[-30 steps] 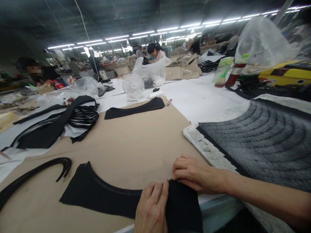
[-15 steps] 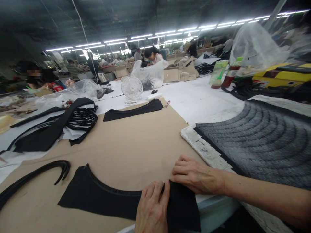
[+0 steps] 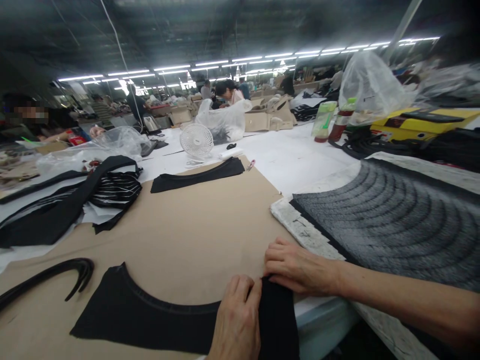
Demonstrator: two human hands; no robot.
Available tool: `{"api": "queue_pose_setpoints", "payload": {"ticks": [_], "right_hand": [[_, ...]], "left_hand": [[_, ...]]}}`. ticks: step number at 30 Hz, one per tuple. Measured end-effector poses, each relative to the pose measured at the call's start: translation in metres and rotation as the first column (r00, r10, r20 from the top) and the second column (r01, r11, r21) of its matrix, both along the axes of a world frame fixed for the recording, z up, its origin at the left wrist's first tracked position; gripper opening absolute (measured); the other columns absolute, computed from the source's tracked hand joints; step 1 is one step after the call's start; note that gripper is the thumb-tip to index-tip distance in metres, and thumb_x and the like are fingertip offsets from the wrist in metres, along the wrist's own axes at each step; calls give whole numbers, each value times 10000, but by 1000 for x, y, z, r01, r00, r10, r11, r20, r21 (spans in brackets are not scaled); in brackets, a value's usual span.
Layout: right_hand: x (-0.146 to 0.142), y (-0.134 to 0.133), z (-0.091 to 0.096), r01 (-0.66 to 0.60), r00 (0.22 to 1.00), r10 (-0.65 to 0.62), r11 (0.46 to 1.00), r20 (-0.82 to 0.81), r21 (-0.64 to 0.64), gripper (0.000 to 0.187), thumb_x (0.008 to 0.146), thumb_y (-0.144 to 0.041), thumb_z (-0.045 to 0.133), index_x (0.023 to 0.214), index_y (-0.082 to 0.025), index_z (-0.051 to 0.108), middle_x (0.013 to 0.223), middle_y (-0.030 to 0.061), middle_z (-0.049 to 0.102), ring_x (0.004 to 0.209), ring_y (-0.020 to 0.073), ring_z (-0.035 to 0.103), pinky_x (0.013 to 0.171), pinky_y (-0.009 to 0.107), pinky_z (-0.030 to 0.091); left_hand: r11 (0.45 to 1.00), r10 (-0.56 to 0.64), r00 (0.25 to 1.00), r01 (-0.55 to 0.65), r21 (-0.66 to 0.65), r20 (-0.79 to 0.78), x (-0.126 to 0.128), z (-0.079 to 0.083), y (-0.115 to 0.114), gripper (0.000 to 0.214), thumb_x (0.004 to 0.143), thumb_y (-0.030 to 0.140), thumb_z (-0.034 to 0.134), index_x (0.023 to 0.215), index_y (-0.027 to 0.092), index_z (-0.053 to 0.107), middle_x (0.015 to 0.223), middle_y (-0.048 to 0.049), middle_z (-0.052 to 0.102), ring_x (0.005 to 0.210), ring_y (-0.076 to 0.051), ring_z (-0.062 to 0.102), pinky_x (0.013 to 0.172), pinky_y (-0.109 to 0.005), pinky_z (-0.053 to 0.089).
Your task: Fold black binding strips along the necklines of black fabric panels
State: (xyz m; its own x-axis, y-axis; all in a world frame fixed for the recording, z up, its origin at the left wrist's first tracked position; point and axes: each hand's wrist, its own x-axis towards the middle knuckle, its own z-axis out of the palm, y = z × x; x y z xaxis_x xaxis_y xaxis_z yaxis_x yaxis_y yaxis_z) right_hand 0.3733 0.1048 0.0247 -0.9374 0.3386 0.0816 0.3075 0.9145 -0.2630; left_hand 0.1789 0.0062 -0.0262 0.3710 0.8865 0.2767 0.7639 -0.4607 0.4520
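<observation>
A black curved fabric piece [image 3: 157,320] lies on the brown paper at the front, its folded inner edge running along the top. My left hand [image 3: 240,315] presses on it with bent fingers, thumb and fingertips closed at that edge. Right beside it, my right hand [image 3: 294,265] has its fingers curled and pinches the same edge near the piece's right end. Fingertips of the two hands almost meet. The fabric under my fingers is partly hidden.
Brown paper [image 3: 195,235] covers the tabletop. Black curved strips [image 3: 45,280] lie at left, below piled fabric pieces [image 3: 56,210]. Another black piece [image 3: 198,175] lies further back near a white fan [image 3: 196,140]. At right is a grey-patterned board [image 3: 382,215]; bottles [image 3: 342,119] stand behind.
The view has turned slightly, so most things sit further left in the picture. Both hands keep hold of the fabric's edge, with only small finger shifts.
</observation>
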Motion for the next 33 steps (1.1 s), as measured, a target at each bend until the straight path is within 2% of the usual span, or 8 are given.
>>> {"api": "queue_pose_setpoints", "payload": {"ticks": [6,9,12,16,20,23,29,33], "right_hand": [[5,0,-7,-47,998,50,995,-39,88,173,937,-141,420,955,-181,587,871,30,581,794,169,472,753,330,296],[7,1,-10,-60,997,65,990,-32,127,205,949,-146,392,956,-175,595,861,34,576,774,171,458,744,333,298],[8,1,-12,-64,997,69,986,-25,154,220,960,-156,379,945,-170,599,857,37,573,774,174,455,746,336,305],[9,1,-13,-80,997,82,984,-9,160,227,972,-166,375,978,-160,602,877,44,581,795,177,469,782,343,321],[14,-2,-13,-95,995,96,983,6,158,262,975,-149,353,1074,-144,596,920,61,592,831,186,487,820,356,334],[21,-4,-10,-60,998,62,987,-6,151,292,940,-104,349,1093,-131,596,933,77,597,837,195,493,829,368,346],[23,-17,-1,110,993,-105,989,-57,95,455,827,-29,379,1247,-122,527,996,106,596,917,211,504,853,374,368],[16,-32,1,161,987,-158,983,-36,91,517,778,-24,433,1266,-164,527,1022,95,599,951,218,514,887,395,368]], "left_hand": [[999,-22,998,24,33,-56,-3,-4,-1,510,819,11,366,1297,119,504,967,-99,563,892,-226,508,799,-351,506],[998,-39,995,44,53,-86,-2,-4,0,515,810,9,374,1292,119,517,955,-96,564,884,-223,507,792,-341,509],[994,-7,994,19,105,-109,0,-7,-1,525,788,5,407,1286,120,526,946,-85,570,862,-217,502,782,-336,507],[969,-20,969,79,234,-247,2,-8,-2,543,748,-2,472,1286,55,515,939,-80,596,841,-215,505,756,-318,502],[934,-26,922,160,321,-386,2,-1,0,461,789,57,512,1248,36,537,945,-76,604,812,-200,501,736,-302,493],[921,-2,907,166,352,-420,3,0,-1,416,823,101,508,1236,72,553,956,-77,589,827,-195,496,744,-299,475],[916,77,904,102,387,-421,9,-12,-4,412,838,139,500,1246,96,545,938,-82,558,870,-211,485,761,-328,460],[918,76,903,102,382,-423,10,-8,-5,431,827,146,489,1252,88,539,959,-81,566,892,-219,483,794,-339,461]]}}
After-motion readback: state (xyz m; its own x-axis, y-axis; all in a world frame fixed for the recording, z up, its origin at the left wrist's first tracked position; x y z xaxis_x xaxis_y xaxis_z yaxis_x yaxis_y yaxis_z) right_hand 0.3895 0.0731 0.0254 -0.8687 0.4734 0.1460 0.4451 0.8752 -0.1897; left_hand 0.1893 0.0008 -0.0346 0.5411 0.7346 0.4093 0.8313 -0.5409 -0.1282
